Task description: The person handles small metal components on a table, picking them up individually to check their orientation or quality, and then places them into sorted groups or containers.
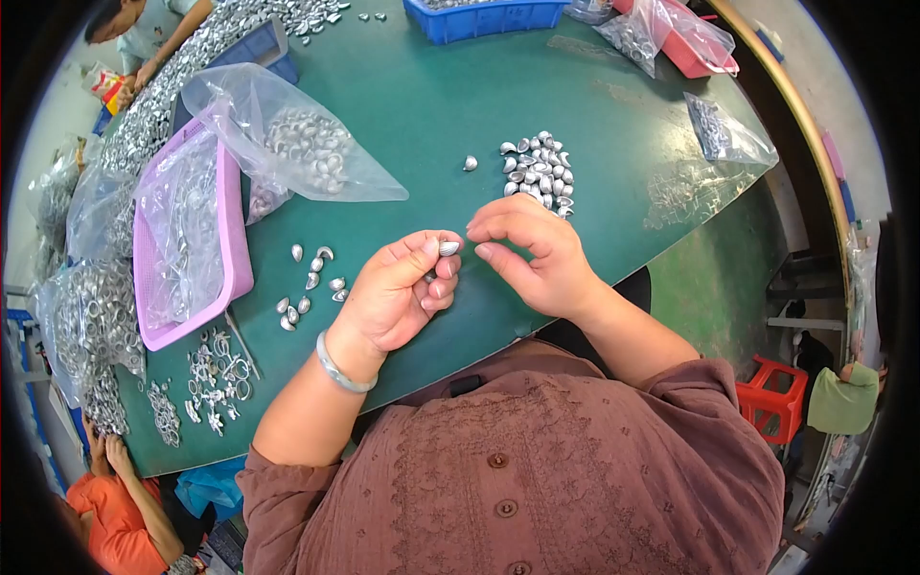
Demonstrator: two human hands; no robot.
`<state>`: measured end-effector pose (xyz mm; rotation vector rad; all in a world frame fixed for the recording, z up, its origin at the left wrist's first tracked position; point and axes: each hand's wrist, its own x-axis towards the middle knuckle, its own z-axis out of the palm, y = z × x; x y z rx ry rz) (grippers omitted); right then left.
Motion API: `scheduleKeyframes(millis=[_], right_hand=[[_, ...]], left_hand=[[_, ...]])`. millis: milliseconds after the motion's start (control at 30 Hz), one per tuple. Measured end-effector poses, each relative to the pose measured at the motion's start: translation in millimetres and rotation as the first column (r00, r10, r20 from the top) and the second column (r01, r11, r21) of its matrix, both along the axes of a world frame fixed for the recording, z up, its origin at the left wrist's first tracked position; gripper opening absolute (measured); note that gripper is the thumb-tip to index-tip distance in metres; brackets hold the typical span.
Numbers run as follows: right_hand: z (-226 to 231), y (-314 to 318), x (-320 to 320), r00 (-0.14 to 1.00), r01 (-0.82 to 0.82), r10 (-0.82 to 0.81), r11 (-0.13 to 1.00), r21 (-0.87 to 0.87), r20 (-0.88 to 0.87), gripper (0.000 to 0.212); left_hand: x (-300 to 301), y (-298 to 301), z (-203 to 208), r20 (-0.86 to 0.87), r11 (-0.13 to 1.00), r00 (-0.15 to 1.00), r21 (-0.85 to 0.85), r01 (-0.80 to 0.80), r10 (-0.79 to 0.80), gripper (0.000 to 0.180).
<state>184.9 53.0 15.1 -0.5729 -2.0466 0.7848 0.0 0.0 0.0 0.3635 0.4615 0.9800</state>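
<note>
Between the thumb and fingers of my left hand (402,287) is a small silver shell-shaped metal piece (448,248) with ridges. My right hand (537,251) is just to the right of it, fingers bent and thumb apart, with nothing visible in them. Beyond my right hand lies a pile of similar silver pieces (541,172). One loose piece (471,164) sits left of that pile. Several more pieces (312,281) are scattered on the green table to the left of my left hand.
A purple basket (238,251) holds clear bags at the left. Beside it lies a clear bag of silver pieces (309,149). Blue bin (484,21) and red bin (692,53) stand at the back. Small metal parts (218,374) lie near left. Two other people work at the left edges.
</note>
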Motion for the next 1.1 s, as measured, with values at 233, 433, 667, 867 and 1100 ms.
scheduleKeyframes(millis=[233,433,667,867,1100], right_hand=[[0.7,6.1,4.1,0.999,0.040,-0.041,0.999,0.029,0.016,0.014],[1.6,14.9,14.3,0.970,0.117,-0.154,0.974,0.195,0.190,0.015],[1.2,12.1,17.7,0.871,0.120,-0.262,0.934,0.338,0.415,0.021],[0.5,14.0,17.3,0.841,0.155,-0.320,0.915,0.373,0.436,0.018],[-4.2,18.3,17.7,0.833,0.151,-0.322,0.914,0.376,0.450,0.012]], left_hand=[[3.6,-0.4,4.5,-0.045,0.998,0.997,0.004,-0.070,0.070,0.017],[3.3,0.6,1.7,-0.115,0.990,0.986,0.083,-0.113,0.122,0.021],[4.3,-0.5,0.8,-0.091,0.986,0.986,0.095,-0.134,0.142,0.024],[5.1,1.4,3.6,-0.134,0.983,0.975,0.066,-0.169,0.177,0.022],[5.0,-0.2,1.4,-0.212,0.985,0.962,0.031,-0.172,0.174,0.020]])
